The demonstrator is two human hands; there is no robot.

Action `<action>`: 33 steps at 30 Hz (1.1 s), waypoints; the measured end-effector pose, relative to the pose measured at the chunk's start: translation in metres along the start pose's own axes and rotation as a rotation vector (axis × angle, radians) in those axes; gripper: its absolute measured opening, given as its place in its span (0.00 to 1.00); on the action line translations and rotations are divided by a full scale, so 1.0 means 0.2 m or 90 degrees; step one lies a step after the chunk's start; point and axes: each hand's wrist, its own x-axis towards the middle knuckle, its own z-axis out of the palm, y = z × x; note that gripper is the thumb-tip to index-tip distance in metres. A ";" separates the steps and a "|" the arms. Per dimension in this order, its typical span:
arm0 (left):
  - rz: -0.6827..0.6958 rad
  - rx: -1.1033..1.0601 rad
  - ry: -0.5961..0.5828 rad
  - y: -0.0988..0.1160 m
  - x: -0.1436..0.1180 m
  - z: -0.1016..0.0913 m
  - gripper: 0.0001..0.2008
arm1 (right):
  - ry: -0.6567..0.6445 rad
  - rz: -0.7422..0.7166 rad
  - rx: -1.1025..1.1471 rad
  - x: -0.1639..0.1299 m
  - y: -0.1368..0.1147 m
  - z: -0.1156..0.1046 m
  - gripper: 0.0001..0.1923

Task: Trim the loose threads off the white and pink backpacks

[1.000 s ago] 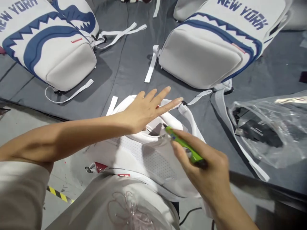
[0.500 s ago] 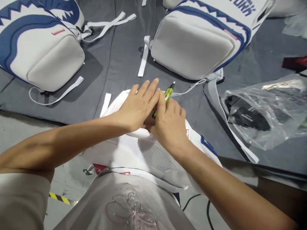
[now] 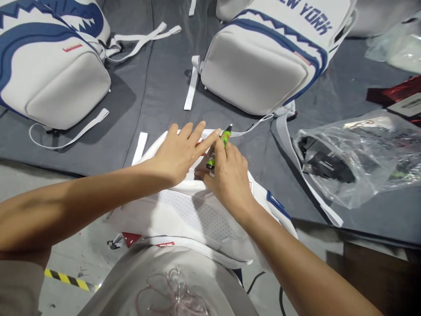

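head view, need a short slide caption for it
Right hand with a green tool and left hand outstretched at a white bag, printed backpacks lying on grey fabric beyond.

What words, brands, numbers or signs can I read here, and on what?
"EW YORK", its start cut off: on the upper-middle backpack.
Too small or blurred to read: red tags on the backpacks; label on the red packet; any print on the black item or green tool.

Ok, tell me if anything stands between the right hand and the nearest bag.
Nothing visible: the right hand, holding the pen, is at the top of that bag; the left hand is alongside, not between.
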 end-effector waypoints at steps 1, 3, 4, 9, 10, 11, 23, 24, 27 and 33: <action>-0.006 0.007 -0.004 0.01 0.00 0.00 0.52 | -0.002 -0.001 0.005 0.00 0.00 0.00 0.40; -0.012 0.021 -0.012 0.02 0.00 0.00 0.50 | -0.003 0.001 0.013 0.01 0.00 -0.01 0.39; -0.011 0.026 -0.014 0.02 0.01 -0.01 0.50 | -0.005 0.004 0.014 0.01 0.00 -0.01 0.38; 0.016 0.033 -0.060 -0.01 0.02 -0.04 0.55 | -0.024 0.014 0.012 0.01 0.00 -0.02 0.39; 0.019 0.033 -0.080 -0.03 0.01 -0.05 0.57 | -0.027 0.013 0.010 0.01 0.00 -0.02 0.39; 0.016 0.031 -0.101 -0.05 0.00 -0.07 0.58 | -0.028 0.013 0.008 0.01 0.00 -0.02 0.39; -0.129 -0.012 -0.194 -0.07 -0.11 -0.18 0.51 | 0.006 -0.015 -0.015 0.01 -0.04 -0.02 0.44; -0.124 -0.010 -0.181 -0.07 -0.12 -0.16 0.51 | 0.008 -0.022 -0.017 0.03 -0.06 -0.02 0.47; -0.089 -0.007 -0.107 -0.11 -0.12 -0.09 0.50 | 0.016 -0.009 -0.021 0.07 -0.14 0.01 0.50; -0.052 -0.032 -0.091 -0.17 -0.11 -0.03 0.55 | 0.022 0.045 -0.005 0.10 -0.20 0.05 0.51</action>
